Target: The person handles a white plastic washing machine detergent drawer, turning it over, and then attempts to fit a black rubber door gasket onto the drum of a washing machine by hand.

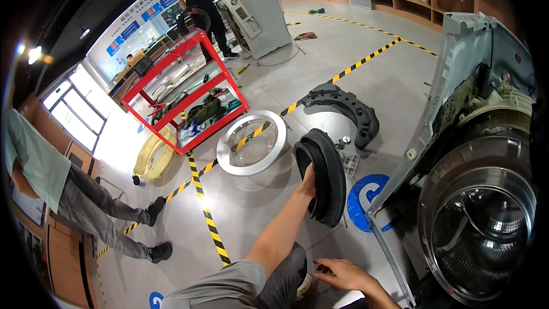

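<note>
While a stripped front-loading washing machine [480,154] stands open at right, its steel drum [483,223] exposed, the person's left hand [309,183] grips the rim of a black rubber door gasket [323,176], held upright just above the grey floor [251,206]. The right hand [343,274] rests low near the knee, fingers spread loosely and holding nothing, apparently touching the floor. A round door ring [251,143] lies beyond the gasket, near a red tool cart [189,91].
</note>
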The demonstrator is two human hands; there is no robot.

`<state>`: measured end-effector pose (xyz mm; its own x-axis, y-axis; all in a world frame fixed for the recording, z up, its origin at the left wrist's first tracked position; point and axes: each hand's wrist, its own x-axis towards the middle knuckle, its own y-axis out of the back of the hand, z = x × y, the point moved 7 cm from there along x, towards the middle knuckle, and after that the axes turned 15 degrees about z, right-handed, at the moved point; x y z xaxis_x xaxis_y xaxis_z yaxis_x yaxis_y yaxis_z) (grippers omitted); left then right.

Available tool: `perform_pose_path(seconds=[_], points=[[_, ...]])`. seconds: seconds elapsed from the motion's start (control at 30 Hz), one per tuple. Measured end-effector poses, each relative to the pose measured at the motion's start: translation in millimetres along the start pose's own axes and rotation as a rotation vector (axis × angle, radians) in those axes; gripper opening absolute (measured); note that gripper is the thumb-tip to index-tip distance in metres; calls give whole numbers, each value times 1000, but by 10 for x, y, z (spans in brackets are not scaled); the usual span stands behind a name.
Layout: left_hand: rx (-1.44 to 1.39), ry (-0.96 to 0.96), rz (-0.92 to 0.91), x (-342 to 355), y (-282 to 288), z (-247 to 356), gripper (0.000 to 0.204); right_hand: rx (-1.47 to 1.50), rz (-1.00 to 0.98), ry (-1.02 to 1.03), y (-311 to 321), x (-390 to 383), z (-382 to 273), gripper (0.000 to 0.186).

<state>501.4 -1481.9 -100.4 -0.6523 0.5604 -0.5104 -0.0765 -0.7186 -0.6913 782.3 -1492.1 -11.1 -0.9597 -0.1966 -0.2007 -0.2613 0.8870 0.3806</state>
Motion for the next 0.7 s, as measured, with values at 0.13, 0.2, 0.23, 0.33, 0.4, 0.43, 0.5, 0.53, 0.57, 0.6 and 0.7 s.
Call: perform_pose_path(seconds=[0.13,0.2,0.23,0.33,0.4,0.43,0.5,0.53,0.57,0.6,0.7], points=[[-24,-77,-63,-50,-265,144,40,-26,14,-12,10,3,57,54],[-48,-104,-100,-49,-241,204,42,-43,10,-17,6,6,58,54],[-65,-109,-112,-24,-163,242,44,-49,1,-17,0,6,44,55],[-132,-101,-190,-13,-90,290,42,-51,0,-13,-14,19,72,55],[-154,-90,-229,-15,-83,319,41,-50,1,-7,-26,30,95,55],[-150,-86,-235,-9,-82,336,41,-52,-1,-4,-35,39,99,55],[-150,-82,-237,-14,-132,345,42,-52,-9,-8,-38,50,95,54],[-152,-83,-234,-23,-187,328,43,-49,-15,-15,-26,45,85,54],[-155,-84,-231,-31,-243,322,43,-45,-20,-22,-17,48,81,54],[-181,-53,-213,-24,-262,307,47,-47,-29,-32,-19,46,84,54],[-127,-65,-164,-32,-338,252,51,-46,-48,-56,-19,44,81,53]])
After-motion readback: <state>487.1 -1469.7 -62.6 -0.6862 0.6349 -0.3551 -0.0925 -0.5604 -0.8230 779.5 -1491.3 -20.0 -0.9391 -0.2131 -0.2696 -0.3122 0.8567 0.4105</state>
